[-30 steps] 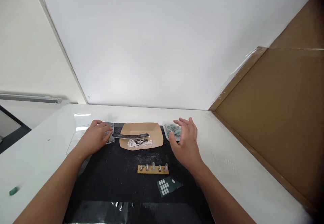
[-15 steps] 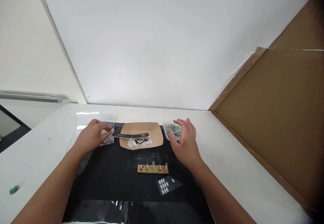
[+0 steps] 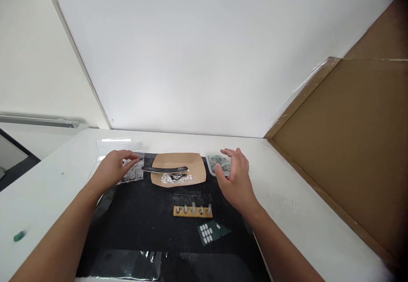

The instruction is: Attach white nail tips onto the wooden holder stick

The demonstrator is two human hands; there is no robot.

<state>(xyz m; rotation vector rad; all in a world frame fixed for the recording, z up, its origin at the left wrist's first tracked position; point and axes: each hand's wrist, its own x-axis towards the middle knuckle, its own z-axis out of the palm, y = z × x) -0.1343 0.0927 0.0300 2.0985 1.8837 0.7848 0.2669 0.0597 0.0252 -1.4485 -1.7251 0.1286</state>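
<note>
My left hand (image 3: 113, 168) is over a clear compartment box (image 3: 137, 172) holding small pale pieces. Its thumb and fingertips come together, and anything between them is too small to make out. My right hand (image 3: 234, 178) holds nothing, thumb and fingers apart, beside a clear plastic tub (image 3: 211, 170) of green pieces that it partly hides. Between the hands, a black curved nail file (image 3: 164, 169) rests across a brown paper tray (image 3: 178, 158). White scraps (image 3: 177, 178) lie in the tray. Nearer, several clear nail tips stand on a yellow holder strip (image 3: 193, 215).
A dark green sheet (image 3: 214, 232) with white oval stickers lies on the black mat (image 3: 143, 226), right of the strip. On the white table (image 3: 35, 205), a small green piece (image 3: 19, 236) lies far left. A cardboard wall (image 3: 344, 137) bounds the right side.
My left hand has shifted slightly left, uncovering more of the compartment box. My right hand has barely moved, still open near the tub.
</note>
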